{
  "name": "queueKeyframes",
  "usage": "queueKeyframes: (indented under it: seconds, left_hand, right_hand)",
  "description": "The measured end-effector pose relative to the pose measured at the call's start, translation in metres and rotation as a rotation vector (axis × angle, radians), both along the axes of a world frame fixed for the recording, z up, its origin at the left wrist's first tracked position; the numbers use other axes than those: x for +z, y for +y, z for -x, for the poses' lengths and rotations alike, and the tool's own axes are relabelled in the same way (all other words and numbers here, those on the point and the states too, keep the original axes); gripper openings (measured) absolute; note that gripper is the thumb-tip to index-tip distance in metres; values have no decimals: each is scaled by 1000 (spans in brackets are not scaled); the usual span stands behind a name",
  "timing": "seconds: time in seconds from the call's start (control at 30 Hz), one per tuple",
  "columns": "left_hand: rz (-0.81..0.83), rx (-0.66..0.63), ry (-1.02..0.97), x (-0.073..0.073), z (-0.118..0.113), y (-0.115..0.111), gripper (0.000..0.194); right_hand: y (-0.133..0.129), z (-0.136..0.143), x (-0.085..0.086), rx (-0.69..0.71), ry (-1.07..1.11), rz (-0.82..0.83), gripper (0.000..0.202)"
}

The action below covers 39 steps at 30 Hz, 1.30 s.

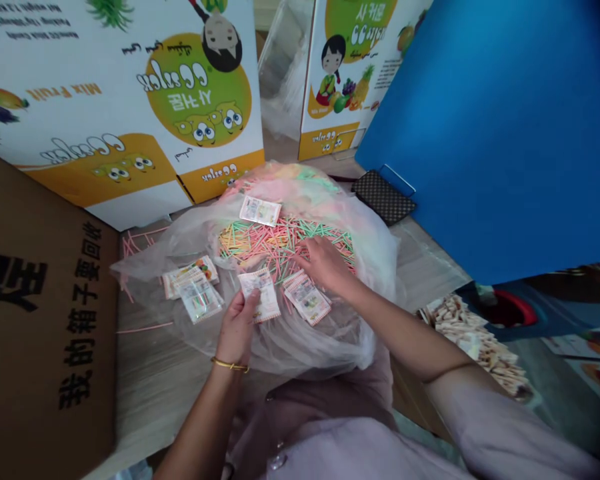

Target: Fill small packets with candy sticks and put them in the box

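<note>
My left hand (237, 323) pinches a small printed packet (260, 293) by its lower left side, thumb on top. Thin pink, green and yellow candy sticks (275, 243) lie heaped in a large clear plastic bag (310, 340). My right hand (323, 263) is over the right part of this heap, fingertips pinched at the sticks; how many they hold is unclear. Just below that hand lies another small stack of packets (307, 297). More packets (197, 290) rest on the plastic at the left, and a single packet (260, 211) lies atop the heap.
Printed white cartons (130, 107) stand behind the bag, and a brown cardboard box (50, 320) is at the left. A blue panel (500, 147) rises on the right, beside a dark checkered pouch (384, 197). Many filled packets (475, 340) are piled lower right. Loose pink sticks (145, 327) lie left.
</note>
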<state>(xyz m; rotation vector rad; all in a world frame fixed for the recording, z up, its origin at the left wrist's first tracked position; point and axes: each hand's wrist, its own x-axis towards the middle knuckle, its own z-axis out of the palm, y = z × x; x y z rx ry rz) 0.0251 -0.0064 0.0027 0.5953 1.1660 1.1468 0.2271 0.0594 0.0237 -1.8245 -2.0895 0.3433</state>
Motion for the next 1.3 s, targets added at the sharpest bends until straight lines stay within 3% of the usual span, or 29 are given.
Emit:
queueKeyframes:
  seconds: [0.13,0.3,0.5,0.67,0.8,0.87,1.03,1.2,1.3]
  left_hand:
    - [4,42,-28,-2,-2,-3,55]
    - [7,2,-30,-4,-1,-6,53]
    - [59,131,45,1,11,-5,55]
    - [42,91,56,1,11,-6,56]
    - [60,71,97,-1,12,-6,52]
    - [72,55,95,-1,12,-6,53]
    - [70,53,111,1,10,-7,56]
    - [26,65,147,-6,8,-8,53]
    - [64,66,131,-8,11,-7,50]
  right_hand:
    - [33,16,-10,-111,-197,-47,47]
    - [54,31,-14,-214,-192,35,38]
    - [51,4,-5,-156,-124,178,29]
    - [52,-35,8,-150,-25,213,32]
    - [40,-56,14,-180,-96,247,26]
    - [28,-55,14,-146,-145,224,29]
    - [4,-33,0,160,-339,32,57]
    - [16,-20,-14,71,-459,-2,34]
    - [25,-23,-16,12,-447,-1,31]
